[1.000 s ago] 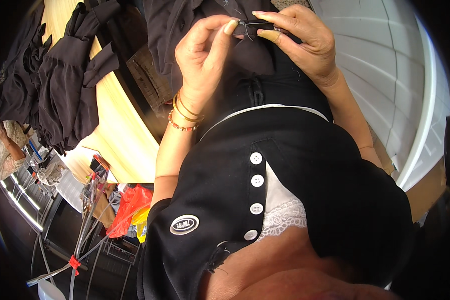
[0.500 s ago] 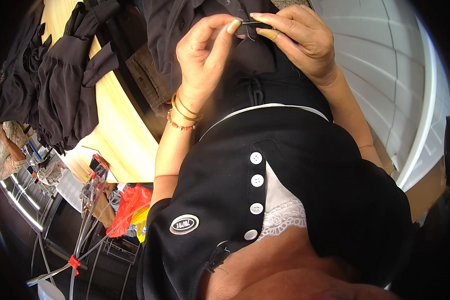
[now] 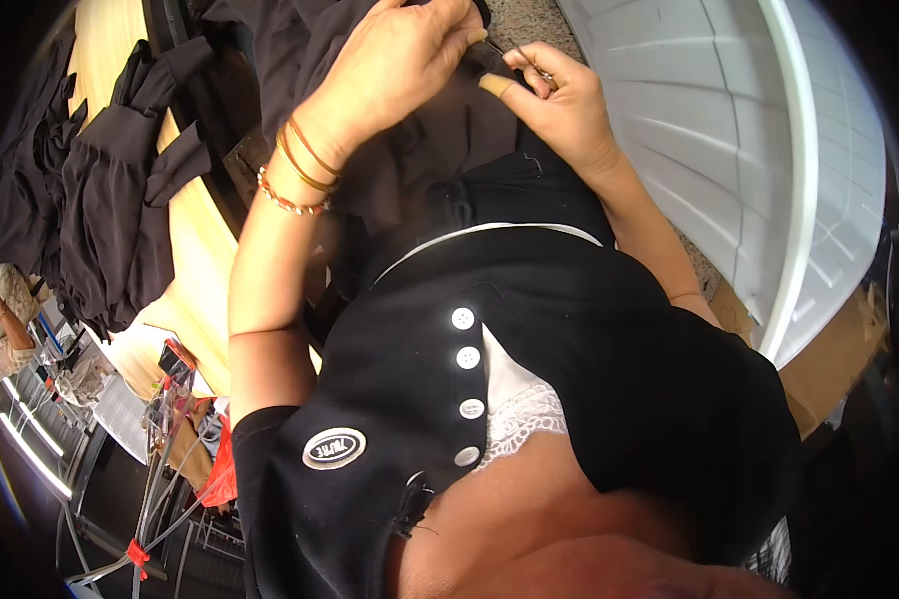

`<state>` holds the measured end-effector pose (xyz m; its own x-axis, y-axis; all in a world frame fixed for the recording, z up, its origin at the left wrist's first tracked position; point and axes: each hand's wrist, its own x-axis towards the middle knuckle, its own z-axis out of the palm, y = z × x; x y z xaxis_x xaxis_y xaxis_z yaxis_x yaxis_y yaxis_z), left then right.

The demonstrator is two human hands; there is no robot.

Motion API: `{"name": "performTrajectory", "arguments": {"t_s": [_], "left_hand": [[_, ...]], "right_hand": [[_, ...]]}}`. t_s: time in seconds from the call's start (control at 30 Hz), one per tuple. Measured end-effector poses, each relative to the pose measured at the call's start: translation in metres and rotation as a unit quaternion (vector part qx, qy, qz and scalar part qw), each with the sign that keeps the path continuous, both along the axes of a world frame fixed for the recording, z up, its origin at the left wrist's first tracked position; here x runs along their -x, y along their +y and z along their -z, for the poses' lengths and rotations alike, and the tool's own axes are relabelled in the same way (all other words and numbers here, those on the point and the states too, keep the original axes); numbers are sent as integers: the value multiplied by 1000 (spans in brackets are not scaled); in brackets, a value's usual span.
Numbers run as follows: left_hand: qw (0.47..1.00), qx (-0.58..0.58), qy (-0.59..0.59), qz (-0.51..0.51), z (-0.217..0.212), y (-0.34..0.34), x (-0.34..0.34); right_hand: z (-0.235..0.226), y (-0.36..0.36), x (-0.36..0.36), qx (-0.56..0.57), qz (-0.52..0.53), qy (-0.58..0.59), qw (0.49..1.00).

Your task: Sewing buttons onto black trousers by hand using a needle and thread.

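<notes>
Leftmost, we see dark garments (image 3: 120, 210) heaped on bench (image 3: 195, 240). Next, left hand (image 3: 400, 70) has shifted up to top edge of view, fingertips closed on dark cloth (image 3: 300, 45) draped beneath; pinch now partly cropped, so handling shows less clearly. Just right of it, right hand (image 3: 569, 105) over cloth, thumb apart from bent fingers; slim dark tool (image 3: 522, 60) seems among them, grip we cannot tell. Far right, white tub (image 3: 801, 150).

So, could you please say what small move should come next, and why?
Perhaps steady the left hand over the dark cloth and ease the right hand nearer, since a small gap separates their fingers; what they hold is unclear.
</notes>
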<state>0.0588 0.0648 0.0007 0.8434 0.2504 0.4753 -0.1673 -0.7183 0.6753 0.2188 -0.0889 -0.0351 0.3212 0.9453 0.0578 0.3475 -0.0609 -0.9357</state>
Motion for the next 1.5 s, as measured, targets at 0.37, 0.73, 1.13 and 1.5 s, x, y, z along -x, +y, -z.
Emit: {"name": "performTrajectory", "arguments": {"t_s": [0.37,0.73,1.13,1.5], "left_hand": [[863,454,217,-45,-22,-7,5],[842,506,154,-109,-59,-25,6],[802,574,89,-138,-39,-34,6],[853,477,-187,94,3,-26,1]], "right_hand": [[-20,5,-48,93,-100,372,918],[-42,-6,-32,22,-86,87,992],[-24,0,-16,-193,-24,-170,966],[-33,2,-14,-147,-36,-29,988]]}}
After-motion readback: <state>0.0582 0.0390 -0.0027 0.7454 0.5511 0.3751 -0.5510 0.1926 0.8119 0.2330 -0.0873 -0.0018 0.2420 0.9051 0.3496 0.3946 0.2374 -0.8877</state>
